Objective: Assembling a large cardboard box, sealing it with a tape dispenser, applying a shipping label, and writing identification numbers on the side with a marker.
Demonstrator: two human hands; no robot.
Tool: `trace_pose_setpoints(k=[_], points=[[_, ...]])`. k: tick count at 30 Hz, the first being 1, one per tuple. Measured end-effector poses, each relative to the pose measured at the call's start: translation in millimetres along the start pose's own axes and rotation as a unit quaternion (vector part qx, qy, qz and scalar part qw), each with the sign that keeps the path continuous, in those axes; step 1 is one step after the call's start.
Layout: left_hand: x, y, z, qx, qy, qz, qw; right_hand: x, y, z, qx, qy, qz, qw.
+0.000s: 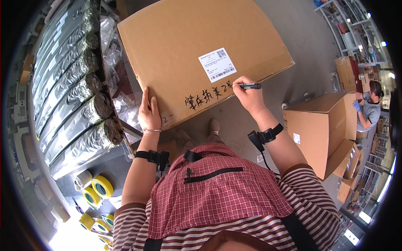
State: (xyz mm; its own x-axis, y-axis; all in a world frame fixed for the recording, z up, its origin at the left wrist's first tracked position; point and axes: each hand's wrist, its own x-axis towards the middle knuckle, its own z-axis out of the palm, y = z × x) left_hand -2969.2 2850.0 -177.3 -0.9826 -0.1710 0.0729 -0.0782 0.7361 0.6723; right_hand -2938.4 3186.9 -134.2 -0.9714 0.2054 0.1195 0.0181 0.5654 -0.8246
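Note:
A large brown cardboard box point(176, 46) fills the upper middle of the view, with a white printed label point(217, 65) on its face. Black handwriting point(205, 98) runs along the edge nearest me. My right hand point(250, 97) grips a black marker pen point(251, 86), its tip at the right end of that writing. My left hand point(149, 113) lies against the box's near left corner, fingers stretched out and pressing on the cardboard; nothing is held in it.
Several long rolls in dark plastic wrap point(67, 113) are stacked on the left. Yellow tape rolls point(102, 187) sit on a dark table below them. An open cardboard box point(312, 129) stands on the right, with a person point(370, 106) in blue gloves beyond it. Shelves line the far right.

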Motion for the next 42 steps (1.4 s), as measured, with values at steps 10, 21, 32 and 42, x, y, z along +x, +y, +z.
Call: trace_pose_setpoints(k=[10,21,32,42], points=[[-0.2,2.8,0.4,-0.006,-0.005,-0.016,1.000,-3.5,-0.1,-5.3,-0.026,0.047,0.009,0.999],[-2.1,8.3,-2.5,-0.025,0.006,-0.002,1.000,26.8,45.5,-59.7,0.039,0.172,0.078,0.981],[-0.4,6.2,-0.1,-0.006,0.004,0.008,1.000,26.6,50.2,-58.5,-0.033,0.124,0.071,0.989],[5.4,-17.6,-22.3,-0.089,-0.043,0.023,0.995,23.1,21.6,-74.2,0.074,0.125,0.076,0.986]])
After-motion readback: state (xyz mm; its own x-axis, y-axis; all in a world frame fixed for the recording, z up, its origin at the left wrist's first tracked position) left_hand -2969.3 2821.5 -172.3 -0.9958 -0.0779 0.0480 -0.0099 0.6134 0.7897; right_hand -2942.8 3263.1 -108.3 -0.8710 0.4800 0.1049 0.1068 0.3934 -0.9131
